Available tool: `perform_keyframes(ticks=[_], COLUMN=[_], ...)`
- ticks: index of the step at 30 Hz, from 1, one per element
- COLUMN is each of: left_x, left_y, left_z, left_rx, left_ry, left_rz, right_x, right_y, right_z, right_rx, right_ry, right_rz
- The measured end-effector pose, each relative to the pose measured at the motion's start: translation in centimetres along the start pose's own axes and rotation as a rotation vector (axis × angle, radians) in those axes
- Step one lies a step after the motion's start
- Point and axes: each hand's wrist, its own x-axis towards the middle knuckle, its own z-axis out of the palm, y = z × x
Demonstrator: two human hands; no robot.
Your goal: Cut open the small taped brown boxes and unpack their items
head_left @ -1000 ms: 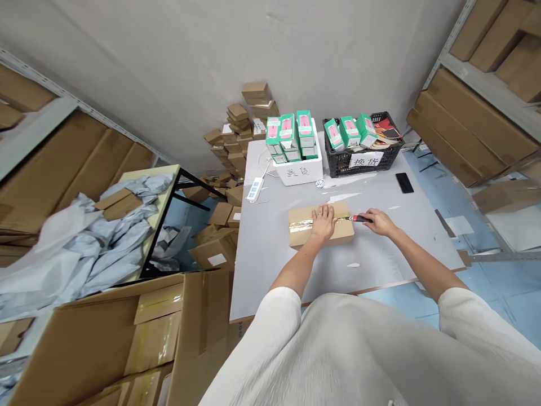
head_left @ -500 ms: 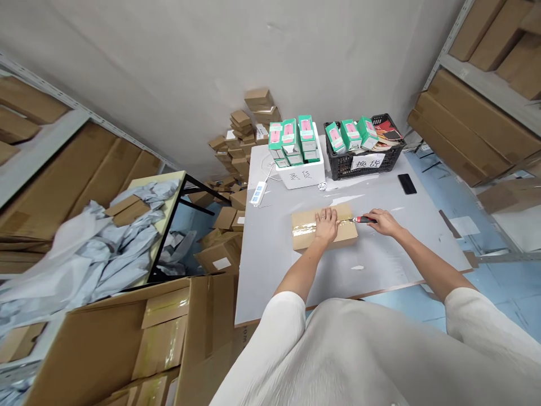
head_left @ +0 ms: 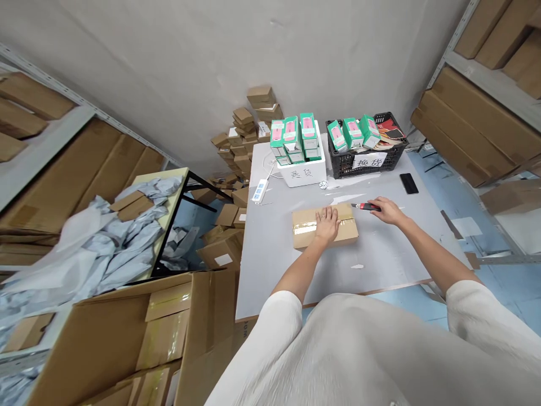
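As the left hand (head_left: pixel 327 224) lay flat, fingers spread, on the carton (head_left: pixel 305 239) mid-tabletop (head_left: pixel 270 259), the right hand (head_left: pixel 386 211) had its grip wrapped round 1 cutter (head_left: pixel 368 207), tip near the far right corner! Rightward, the tape (head_left: pixel 303 227) looked slit; leftward, seemingly whole, and the carton sat unopened.

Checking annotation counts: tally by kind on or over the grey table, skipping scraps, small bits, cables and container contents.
Cardboard box: 1
Red-and-black knife: 1
Containers: 2 (white bin, black crate)
Phone: 1
Power strip: 1
Total: 6
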Motion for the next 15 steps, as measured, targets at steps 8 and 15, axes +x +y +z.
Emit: perform_keyframes(ticks=[8,15], left_x=[-4.0,-8.2], left_y=[-2.7,-4.4], left_z=[-0.1,0.0], left_rx=[-0.094,-0.012], left_ry=[0.014,0.08], left_rz=[0.055,0.154], right_x=[5.1,8.9], right_y=[-5.5,-10.8], right_z=[2.8,4.4], right_rx=[0.163,0.132], right_ry=[-0.011,-0.163], right_rz=[0.01,0.004])
